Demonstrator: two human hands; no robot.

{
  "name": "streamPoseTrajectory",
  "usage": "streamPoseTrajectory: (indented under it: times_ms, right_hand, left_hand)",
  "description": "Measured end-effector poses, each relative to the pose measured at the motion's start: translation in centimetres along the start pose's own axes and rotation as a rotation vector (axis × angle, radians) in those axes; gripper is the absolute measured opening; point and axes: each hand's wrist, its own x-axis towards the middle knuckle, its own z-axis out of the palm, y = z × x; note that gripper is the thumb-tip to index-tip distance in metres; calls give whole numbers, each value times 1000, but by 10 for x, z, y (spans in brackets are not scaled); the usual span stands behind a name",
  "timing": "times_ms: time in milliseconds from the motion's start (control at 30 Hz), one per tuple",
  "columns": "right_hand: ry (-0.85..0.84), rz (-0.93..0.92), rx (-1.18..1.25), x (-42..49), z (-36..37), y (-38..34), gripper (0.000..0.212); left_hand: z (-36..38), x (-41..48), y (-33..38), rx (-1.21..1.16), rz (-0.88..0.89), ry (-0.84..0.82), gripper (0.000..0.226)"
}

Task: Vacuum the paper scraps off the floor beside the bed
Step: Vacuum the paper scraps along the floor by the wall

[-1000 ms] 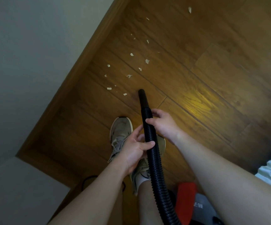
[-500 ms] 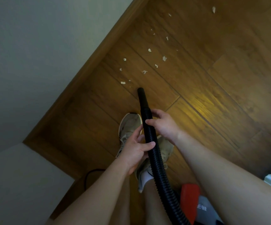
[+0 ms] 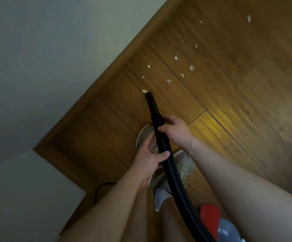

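- Paper scraps (image 3: 191, 67) lie scattered on the wood floor (image 3: 237, 110) along the skirting (image 3: 106, 74); the nearest sits just beside the nozzle (image 3: 149, 95).
- Likely feather-light and loose, they should lift under suction but may skitter if nudged.
- Hose (image 3: 169, 168) is ribbed and looks flexible, so it is best steered from the stiff nozzle end.
- Right hand (image 3: 176, 131) curls its fingers (image 3: 168, 119) round the hose just behind the nozzle; left hand (image 3: 148, 159) grips it lower down, thumb across.
- Vacuum body (image 3: 226, 229) sits at the frame's lower edge, its contents hidden.
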Motion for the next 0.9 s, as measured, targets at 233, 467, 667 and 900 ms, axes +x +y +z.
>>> streamPoseTrajectory:
  times_ms: [233, 467, 667, 900]
  right_hand:
    - [9, 8, -4, 13, -1, -12, 55]
    - [22, -23, 4, 20, -1, -25, 53]
    - [30, -25, 51, 31, -10, -46, 45]
    - [75, -13, 90, 39, -21, -58, 51]
  left_hand:
    - [-3, 6, 14, 24, 9, 3, 82]
    - [-6, 12, 27, 42, 31, 25, 80]
    - [-2, 26, 49, 54, 43, 44, 82]
    - [3, 38, 67, 92, 60, 24, 82]
